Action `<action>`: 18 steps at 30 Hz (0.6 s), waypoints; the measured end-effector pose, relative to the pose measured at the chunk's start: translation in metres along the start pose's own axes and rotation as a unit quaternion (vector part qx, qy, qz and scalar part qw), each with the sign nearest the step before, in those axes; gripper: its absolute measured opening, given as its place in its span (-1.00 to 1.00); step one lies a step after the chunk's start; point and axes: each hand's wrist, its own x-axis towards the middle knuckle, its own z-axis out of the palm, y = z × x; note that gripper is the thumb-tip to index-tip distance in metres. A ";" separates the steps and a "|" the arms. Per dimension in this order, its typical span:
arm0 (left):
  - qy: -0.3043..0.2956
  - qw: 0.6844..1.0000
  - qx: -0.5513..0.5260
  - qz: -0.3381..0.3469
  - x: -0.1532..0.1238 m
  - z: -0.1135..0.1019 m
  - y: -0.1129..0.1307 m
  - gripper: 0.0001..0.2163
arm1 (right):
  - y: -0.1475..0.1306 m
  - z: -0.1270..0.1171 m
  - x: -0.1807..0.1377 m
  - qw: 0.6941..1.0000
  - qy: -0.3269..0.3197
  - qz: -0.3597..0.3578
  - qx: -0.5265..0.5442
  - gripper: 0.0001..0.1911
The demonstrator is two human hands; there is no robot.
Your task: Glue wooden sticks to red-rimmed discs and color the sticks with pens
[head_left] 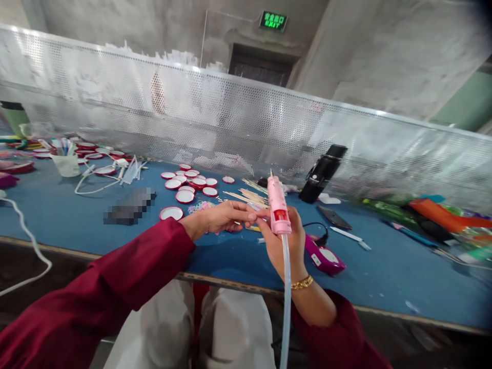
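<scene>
My right hand [286, 251] is wrapped round a pink hot glue gun [277, 202], its metal tip pointing up and away. A long translucent glue stick [286, 302] runs out of its rear end down towards my lap. My left hand [225, 215] meets the fingertips of the right one just left of the gun. Its thumb and fingers are pinched together, and whatever is between them is too small to make out. Beyond the hands lie thin wooden sticks [251, 197] and a scatter of small pastel bands [202, 206].
Round red-rimmed white lids [185, 196] lie left of centre, near a pixelated dark object [129, 206]. A white cup of pens [66, 164] stands farther left. On the right are a purple device [325, 258], a black bottle [323, 173] and a phone [333, 217]. A perforated metal panel [230, 118] closes off the back.
</scene>
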 end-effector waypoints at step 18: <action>-0.006 1.000 -0.013 0.002 0.003 -0.011 -0.003 -0.73 | -0.010 0.005 0.001 0.997 -0.011 0.055 0.044 -0.80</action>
